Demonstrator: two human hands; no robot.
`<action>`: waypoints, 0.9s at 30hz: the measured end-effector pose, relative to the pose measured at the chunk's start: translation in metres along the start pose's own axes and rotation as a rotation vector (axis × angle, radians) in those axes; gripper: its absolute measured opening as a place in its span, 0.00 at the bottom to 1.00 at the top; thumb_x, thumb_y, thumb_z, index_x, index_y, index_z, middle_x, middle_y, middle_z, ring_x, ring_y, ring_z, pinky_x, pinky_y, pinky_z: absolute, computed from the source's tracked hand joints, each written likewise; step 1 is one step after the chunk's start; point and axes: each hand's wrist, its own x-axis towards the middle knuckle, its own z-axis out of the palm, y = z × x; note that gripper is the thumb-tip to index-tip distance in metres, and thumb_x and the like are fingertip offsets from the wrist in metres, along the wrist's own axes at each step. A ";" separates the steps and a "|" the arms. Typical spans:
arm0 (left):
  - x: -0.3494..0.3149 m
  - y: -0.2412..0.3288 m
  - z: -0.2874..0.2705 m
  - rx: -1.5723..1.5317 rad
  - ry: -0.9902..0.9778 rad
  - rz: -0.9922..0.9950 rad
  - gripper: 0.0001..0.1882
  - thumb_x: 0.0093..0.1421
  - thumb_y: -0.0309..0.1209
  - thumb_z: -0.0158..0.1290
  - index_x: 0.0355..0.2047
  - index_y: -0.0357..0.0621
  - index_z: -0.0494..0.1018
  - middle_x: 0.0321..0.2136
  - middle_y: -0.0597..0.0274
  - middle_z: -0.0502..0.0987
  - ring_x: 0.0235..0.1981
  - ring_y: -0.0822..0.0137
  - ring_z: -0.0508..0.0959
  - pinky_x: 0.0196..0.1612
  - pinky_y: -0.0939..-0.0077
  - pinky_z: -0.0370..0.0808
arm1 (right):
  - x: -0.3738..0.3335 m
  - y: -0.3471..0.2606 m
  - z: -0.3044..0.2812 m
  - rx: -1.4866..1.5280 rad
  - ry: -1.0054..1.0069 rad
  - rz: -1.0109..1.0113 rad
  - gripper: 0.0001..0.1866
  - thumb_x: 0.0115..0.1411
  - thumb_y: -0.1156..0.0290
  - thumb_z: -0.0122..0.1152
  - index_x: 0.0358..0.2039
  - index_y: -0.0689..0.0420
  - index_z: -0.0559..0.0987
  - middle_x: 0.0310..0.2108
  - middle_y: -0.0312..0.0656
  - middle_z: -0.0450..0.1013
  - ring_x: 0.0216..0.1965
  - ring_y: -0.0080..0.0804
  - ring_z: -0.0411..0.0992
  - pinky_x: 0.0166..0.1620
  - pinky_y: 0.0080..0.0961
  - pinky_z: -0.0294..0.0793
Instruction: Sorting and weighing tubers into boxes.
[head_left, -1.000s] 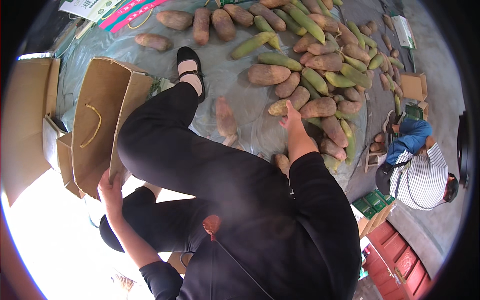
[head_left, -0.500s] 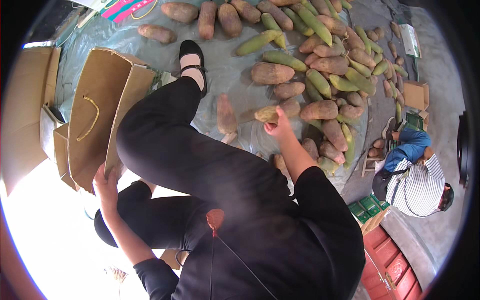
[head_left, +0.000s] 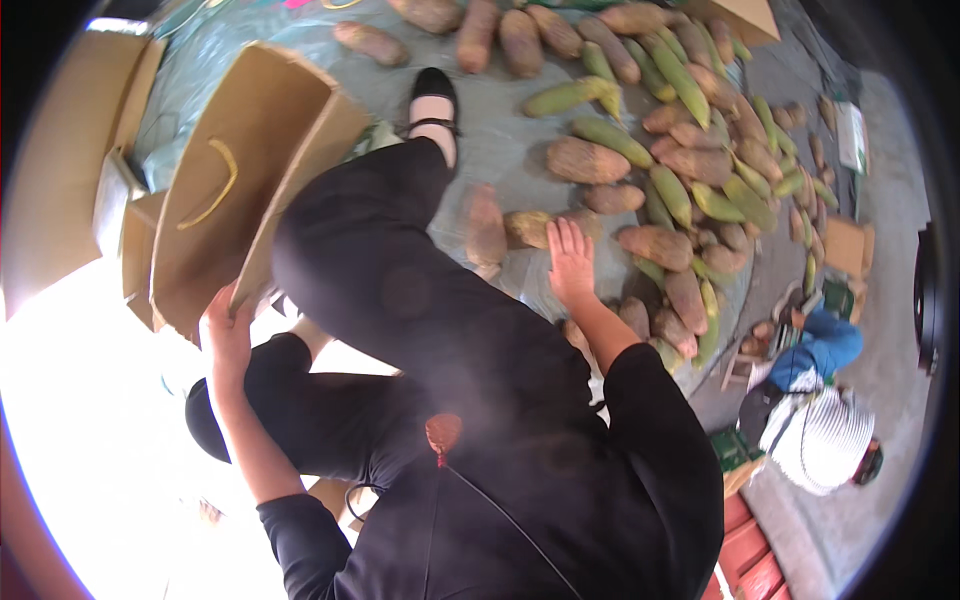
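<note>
My left hand (head_left: 226, 322) grips the lower rim of an open cardboard box (head_left: 290, 150) with a yellow cord handle (head_left: 222, 182). Its fingers are wrapped over the cardboard edge, and the box leans beside my bent knee. My right hand (head_left: 573, 265) is open, palm down, with fingers stretched out. Its fingertips lie over a pinkish-brown root vegetable (head_left: 590, 222); whether they press on it I cannot tell. Just left of those fingers lies a yellowish-brown root (head_left: 528, 230), and beyond it a pinkish, tapered root (head_left: 486, 228) points toward me.
Plastic sheeting (head_left: 370, 95) covers the ground. A heap of green and reddish-brown roots (head_left: 690, 165) spreads to the right. More cardboard (head_left: 70, 150) stands at far left. A person in a striped top (head_left: 820, 435) sits at right, near a small open box (head_left: 848, 247).
My right hand has gone from curled at the yellowish-brown root to flat, fingers stretched, just right of it. My left hand keeps its grip on the box. The whole view has shifted.
</note>
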 end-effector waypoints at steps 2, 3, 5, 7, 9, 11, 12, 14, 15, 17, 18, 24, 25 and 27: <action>-0.001 0.006 -0.001 0.052 0.011 0.087 0.15 0.54 0.22 0.50 0.44 0.38 0.75 0.35 0.50 0.78 0.35 0.59 0.78 0.41 0.73 0.72 | 0.006 0.000 0.009 -0.080 0.050 -0.048 0.34 0.54 0.70 0.54 0.62 0.51 0.57 0.63 0.42 0.54 0.65 0.39 0.51 0.63 0.52 0.48; -0.001 0.005 -0.001 0.054 0.029 0.101 0.15 0.55 0.22 0.51 0.44 0.39 0.75 0.35 0.50 0.78 0.35 0.57 0.78 0.41 0.72 0.72 | 0.010 -0.002 0.012 -0.097 0.081 -0.007 0.32 0.56 0.72 0.51 0.61 0.51 0.57 0.62 0.42 0.56 0.64 0.39 0.52 0.64 0.53 0.47; -0.003 0.008 -0.002 0.035 0.047 0.121 0.15 0.55 0.23 0.51 0.44 0.40 0.75 0.35 0.50 0.77 0.35 0.55 0.78 0.40 0.70 0.72 | 0.024 0.001 0.015 -0.116 0.125 -0.007 0.30 0.57 0.74 0.48 0.61 0.51 0.58 0.60 0.42 0.58 0.64 0.38 0.53 0.64 0.55 0.45; -0.002 0.009 -0.001 0.020 0.036 0.167 0.14 0.55 0.23 0.50 0.43 0.42 0.76 0.33 0.51 0.77 0.34 0.54 0.78 0.39 0.69 0.73 | 0.038 0.007 0.015 -0.177 -0.034 0.040 0.32 0.54 0.70 0.55 0.59 0.51 0.59 0.57 0.41 0.61 0.62 0.38 0.55 0.64 0.55 0.46; -0.007 0.008 -0.001 -0.002 0.055 0.145 0.15 0.55 0.22 0.50 0.43 0.45 0.76 0.32 0.52 0.77 0.35 0.52 0.77 0.40 0.67 0.73 | 0.042 0.003 0.005 -0.193 -0.086 -0.001 0.34 0.50 0.68 0.60 0.58 0.51 0.60 0.55 0.40 0.62 0.61 0.38 0.57 0.64 0.55 0.47; -0.007 0.011 -0.003 0.001 0.053 0.151 0.15 0.55 0.22 0.49 0.43 0.45 0.76 0.32 0.52 0.76 0.37 0.50 0.77 0.41 0.64 0.73 | 0.048 0.010 0.007 -0.218 -0.127 -0.006 0.43 0.40 0.63 0.72 0.57 0.50 0.61 0.54 0.39 0.64 0.59 0.36 0.59 0.62 0.55 0.50; -0.009 0.012 -0.006 0.014 0.038 0.123 0.15 0.55 0.21 0.50 0.42 0.44 0.76 0.33 0.52 0.77 0.38 0.49 0.77 0.41 0.63 0.73 | 0.050 0.007 0.004 -0.222 -0.121 -0.034 0.43 0.40 0.63 0.72 0.57 0.50 0.61 0.54 0.39 0.64 0.59 0.36 0.59 0.62 0.55 0.50; -0.009 0.009 -0.006 0.007 0.021 0.103 0.14 0.55 0.22 0.50 0.42 0.44 0.76 0.33 0.52 0.77 0.38 0.49 0.77 0.42 0.63 0.73 | 0.060 -0.004 -0.019 -0.046 -0.211 0.181 0.46 0.37 0.62 0.75 0.56 0.54 0.62 0.52 0.41 0.66 0.57 0.40 0.61 0.60 0.51 0.55; -0.008 0.010 -0.007 0.016 0.023 0.133 0.14 0.55 0.22 0.51 0.42 0.44 0.76 0.33 0.52 0.77 0.38 0.50 0.77 0.42 0.62 0.73 | 0.065 -0.004 -0.029 -0.056 -0.203 0.168 0.46 0.37 0.62 0.75 0.56 0.54 0.62 0.52 0.41 0.66 0.57 0.40 0.61 0.60 0.51 0.55; -0.009 0.005 -0.006 -0.003 0.041 0.153 0.14 0.55 0.22 0.51 0.43 0.43 0.76 0.33 0.52 0.77 0.38 0.50 0.77 0.43 0.62 0.73 | 0.079 0.005 -0.048 0.372 -0.120 0.277 0.47 0.33 0.62 0.76 0.55 0.58 0.64 0.49 0.45 0.70 0.52 0.42 0.67 0.56 0.42 0.64; -0.007 0.005 -0.004 -0.012 0.044 0.187 0.14 0.55 0.23 0.51 0.43 0.43 0.76 0.34 0.52 0.77 0.38 0.50 0.77 0.43 0.62 0.73 | 0.089 0.010 -0.060 0.362 -0.110 0.270 0.47 0.33 0.62 0.76 0.55 0.58 0.64 0.49 0.45 0.70 0.52 0.42 0.67 0.56 0.42 0.64; -0.009 0.002 -0.005 0.009 0.041 0.183 0.14 0.55 0.22 0.51 0.43 0.42 0.76 0.33 0.50 0.76 0.38 0.49 0.77 0.42 0.62 0.73 | 0.133 -0.066 -0.246 0.862 0.039 -0.007 0.39 0.36 0.69 0.75 0.51 0.62 0.68 0.44 0.44 0.72 0.44 0.32 0.70 0.50 0.29 0.68; -0.008 0.004 -0.007 0.021 0.028 0.180 0.15 0.54 0.21 0.52 0.43 0.41 0.76 0.34 0.50 0.76 0.38 0.49 0.76 0.43 0.62 0.73 | 0.136 -0.079 -0.278 0.888 0.078 -0.110 0.39 0.36 0.70 0.74 0.51 0.62 0.68 0.45 0.43 0.72 0.45 0.31 0.70 0.51 0.29 0.68; -0.007 0.005 -0.009 0.022 0.026 0.184 0.15 0.54 0.21 0.52 0.43 0.41 0.75 0.34 0.50 0.76 0.38 0.49 0.76 0.43 0.62 0.73 | 0.142 -0.111 -0.332 0.907 0.116 -0.312 0.40 0.36 0.71 0.74 0.53 0.62 0.68 0.46 0.43 0.71 0.47 0.30 0.69 0.53 0.29 0.67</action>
